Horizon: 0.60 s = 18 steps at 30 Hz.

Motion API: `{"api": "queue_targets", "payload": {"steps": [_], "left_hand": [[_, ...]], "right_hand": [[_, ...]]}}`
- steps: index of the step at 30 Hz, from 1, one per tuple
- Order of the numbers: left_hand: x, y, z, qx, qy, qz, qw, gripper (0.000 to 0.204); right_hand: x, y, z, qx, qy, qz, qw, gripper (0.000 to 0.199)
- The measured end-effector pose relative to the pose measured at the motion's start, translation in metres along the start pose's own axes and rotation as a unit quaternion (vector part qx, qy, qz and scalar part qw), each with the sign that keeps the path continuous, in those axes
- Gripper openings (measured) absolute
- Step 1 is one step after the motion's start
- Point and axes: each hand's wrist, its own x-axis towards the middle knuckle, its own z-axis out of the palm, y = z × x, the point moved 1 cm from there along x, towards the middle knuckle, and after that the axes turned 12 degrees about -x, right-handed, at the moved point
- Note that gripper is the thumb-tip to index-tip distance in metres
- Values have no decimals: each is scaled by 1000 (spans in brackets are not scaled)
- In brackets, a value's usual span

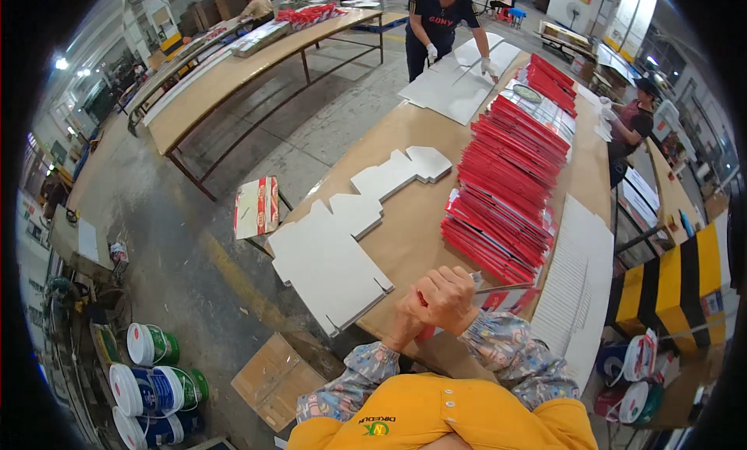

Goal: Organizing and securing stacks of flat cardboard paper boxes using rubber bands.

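Note:
Close in front of my body, at the table's near edge, both hands are closed and pressed together. My right hand (449,294) lies over my left hand (410,319), with its fingers curled. Between and under them shows a bit of red-and-white printed cardboard (499,300), which reaches out to the right of my right hand; most of it is hidden by hands and sleeves. Just beyond stands a long row of red printed cardboard pieces (506,170), leaning closely together. To the left lie stacks of white die-cut cardboard blanks (327,255).
Along the right edge lie fanned white sheets (572,286). At the far end a co-worker (445,22) in white gloves touches large white sheets (459,80). Another person (634,119) works at right. A carton (280,376) and several buckets (156,388) stand lower left.

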Motion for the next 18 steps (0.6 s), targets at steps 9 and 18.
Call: {"api": "queue_targets", "payload": {"steps": [9, 18], "left_hand": [[28, -24, -3, -44, -77, 59, 994, 36], [29, -18, -5, -60, -97, 36, 993, 32]], "right_hand": [[13, 21, -54, 43, -72, 55, 995, 52], [-46, -2, -68, -47, -111, 139, 983, 46]]}}
